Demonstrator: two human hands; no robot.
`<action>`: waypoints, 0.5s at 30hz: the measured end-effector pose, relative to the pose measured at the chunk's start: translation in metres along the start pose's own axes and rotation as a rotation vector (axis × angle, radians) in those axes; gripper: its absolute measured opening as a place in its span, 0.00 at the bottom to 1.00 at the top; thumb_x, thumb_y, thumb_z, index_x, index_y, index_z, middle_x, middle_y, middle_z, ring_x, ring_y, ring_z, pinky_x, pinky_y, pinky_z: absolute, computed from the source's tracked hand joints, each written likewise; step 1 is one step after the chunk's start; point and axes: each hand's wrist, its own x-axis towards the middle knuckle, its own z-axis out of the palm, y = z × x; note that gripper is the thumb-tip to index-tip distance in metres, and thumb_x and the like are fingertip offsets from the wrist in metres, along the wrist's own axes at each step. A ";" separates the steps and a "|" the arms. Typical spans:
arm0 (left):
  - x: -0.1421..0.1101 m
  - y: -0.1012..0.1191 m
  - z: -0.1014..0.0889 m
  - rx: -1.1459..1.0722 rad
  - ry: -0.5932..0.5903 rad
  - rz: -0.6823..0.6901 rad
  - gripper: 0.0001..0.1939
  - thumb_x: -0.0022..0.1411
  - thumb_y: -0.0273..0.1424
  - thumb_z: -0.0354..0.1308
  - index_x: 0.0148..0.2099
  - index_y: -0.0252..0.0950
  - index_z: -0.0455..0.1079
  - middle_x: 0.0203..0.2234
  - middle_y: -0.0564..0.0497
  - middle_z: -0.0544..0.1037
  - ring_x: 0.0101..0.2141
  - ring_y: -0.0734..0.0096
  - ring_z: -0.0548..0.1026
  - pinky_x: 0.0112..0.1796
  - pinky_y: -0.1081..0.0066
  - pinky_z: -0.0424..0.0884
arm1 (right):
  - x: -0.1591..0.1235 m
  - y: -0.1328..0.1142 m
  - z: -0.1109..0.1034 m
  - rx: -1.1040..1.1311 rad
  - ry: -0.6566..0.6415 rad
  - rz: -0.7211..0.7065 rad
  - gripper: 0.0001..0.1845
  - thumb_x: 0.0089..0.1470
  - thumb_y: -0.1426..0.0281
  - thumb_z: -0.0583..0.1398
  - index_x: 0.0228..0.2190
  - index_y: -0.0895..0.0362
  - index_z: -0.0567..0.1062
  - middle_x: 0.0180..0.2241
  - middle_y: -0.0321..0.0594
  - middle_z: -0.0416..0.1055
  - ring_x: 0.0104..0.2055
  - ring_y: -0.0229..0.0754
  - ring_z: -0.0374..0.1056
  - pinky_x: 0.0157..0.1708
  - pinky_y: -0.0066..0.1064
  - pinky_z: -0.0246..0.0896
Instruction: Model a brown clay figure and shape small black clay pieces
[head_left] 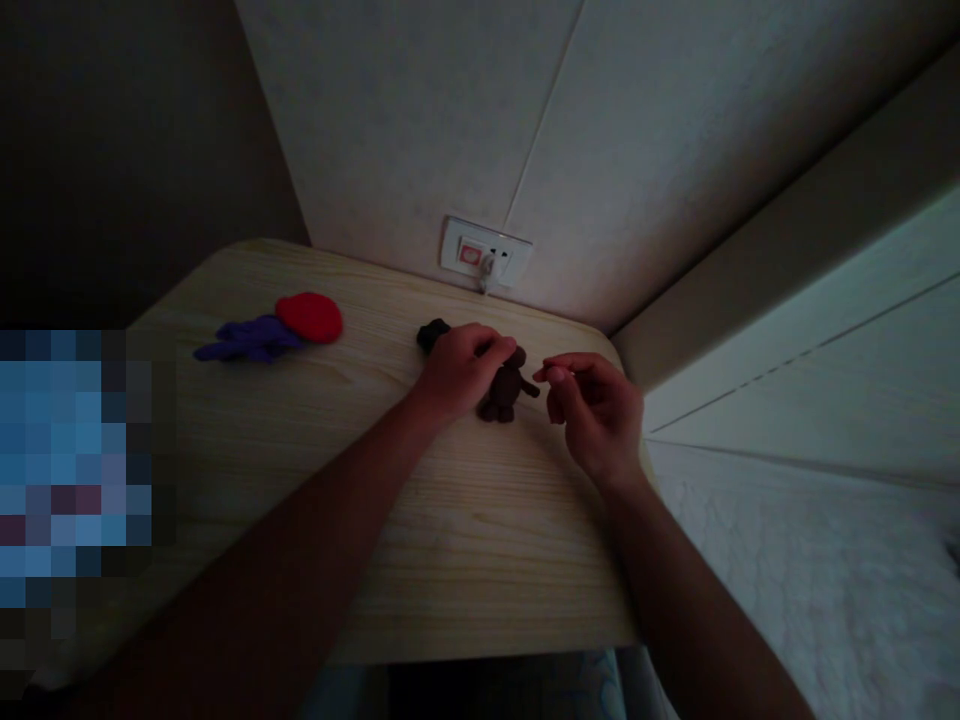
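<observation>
A small dark brown clay figure (508, 388) with a round head, a plump body, stubby feet and one arm stuck out to the right is on the wooden table. My left hand (459, 372) is closed on its head and left side, hiding that part. Just right of the figure, my right hand (600, 410) is raised with thumb and forefinger pinched together. A tiny dark bit seems to sit between those fingertips, too small to name. Behind my left hand is a black lump (431, 333), partly covered.
On the left of the wooden table (450, 560), a flat red clay disc (311, 316) touches a purple clay piece with several projections (255, 338). A wall socket (486, 252) with a plug is behind the table. White quilted bedding (795, 580) lies at right.
</observation>
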 end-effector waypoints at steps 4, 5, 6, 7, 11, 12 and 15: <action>0.000 -0.002 0.001 0.005 0.005 0.011 0.18 0.63 0.43 0.57 0.29 0.34 0.75 0.25 0.48 0.78 0.31 0.65 0.75 0.30 0.68 0.67 | 0.000 -0.002 0.001 -0.012 0.050 -0.004 0.09 0.54 0.61 0.72 0.35 0.53 0.85 0.28 0.37 0.82 0.18 0.32 0.65 0.15 0.26 0.60; 0.000 -0.002 0.001 0.003 0.007 0.011 0.18 0.63 0.43 0.57 0.29 0.35 0.75 0.25 0.48 0.78 0.31 0.65 0.75 0.30 0.68 0.67 | 0.000 -0.002 0.001 -0.011 0.062 -0.007 0.09 0.53 0.62 0.73 0.34 0.53 0.86 0.29 0.38 0.83 0.18 0.32 0.66 0.15 0.26 0.61; 0.000 -0.002 0.001 -0.001 0.008 0.010 0.18 0.62 0.43 0.57 0.29 0.35 0.75 0.25 0.48 0.78 0.31 0.65 0.75 0.30 0.68 0.67 | 0.000 -0.002 0.001 -0.010 0.071 -0.007 0.09 0.52 0.63 0.74 0.34 0.53 0.86 0.29 0.38 0.83 0.19 0.33 0.66 0.15 0.26 0.63; 0.000 -0.002 0.001 -0.006 0.007 0.008 0.18 0.62 0.43 0.57 0.29 0.35 0.75 0.25 0.48 0.78 0.31 0.65 0.75 0.30 0.68 0.67 | 0.000 -0.002 0.001 -0.005 0.079 -0.003 0.09 0.51 0.63 0.74 0.34 0.52 0.87 0.30 0.38 0.84 0.18 0.33 0.67 0.16 0.27 0.64; 0.000 -0.001 0.000 -0.008 -0.001 0.009 0.17 0.63 0.42 0.57 0.28 0.35 0.74 0.24 0.48 0.77 0.30 0.65 0.75 0.30 0.68 0.68 | 0.000 -0.002 0.001 0.037 0.068 0.046 0.09 0.47 0.64 0.76 0.32 0.51 0.87 0.33 0.39 0.86 0.18 0.35 0.71 0.17 0.28 0.69; 0.000 -0.001 0.000 -0.005 0.000 0.014 0.17 0.63 0.42 0.57 0.28 0.36 0.74 0.24 0.48 0.77 0.30 0.65 0.75 0.30 0.68 0.68 | 0.000 -0.002 0.001 0.047 0.060 0.055 0.09 0.47 0.64 0.76 0.32 0.51 0.87 0.33 0.39 0.86 0.18 0.35 0.72 0.17 0.29 0.70; 0.000 -0.002 0.001 0.005 0.005 0.023 0.18 0.64 0.42 0.56 0.28 0.36 0.74 0.24 0.48 0.77 0.30 0.64 0.75 0.31 0.68 0.69 | 0.000 -0.001 0.001 0.061 0.045 0.063 0.09 0.47 0.65 0.76 0.33 0.52 0.87 0.33 0.39 0.86 0.20 0.37 0.76 0.17 0.27 0.69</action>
